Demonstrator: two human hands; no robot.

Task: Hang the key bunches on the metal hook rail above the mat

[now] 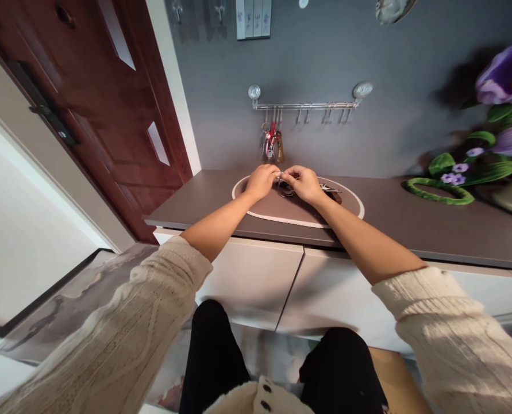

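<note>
Left hand [262, 181] and right hand [302, 184] pinch close together on a small metal key ring [279, 177], above the oval mat [239, 195]. Keys [328, 187] lie on the mat, just beside the right hand. They look hard, light and slippery, so the ring looks best to hold.

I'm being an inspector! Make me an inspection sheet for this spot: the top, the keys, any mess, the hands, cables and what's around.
Surface: grey-brown cabinet top with a white-rimmed oval mat.
Job's things: metal key ring between the hands; keys on the mat.
Clutter: green ring decoration at the right.
Grippers: left hand and right hand meet, pinching the ring.
Cables: nothing seen.
Surroundings: wooden door at left; grey wall with a hook rail holding hanging keys.
</note>
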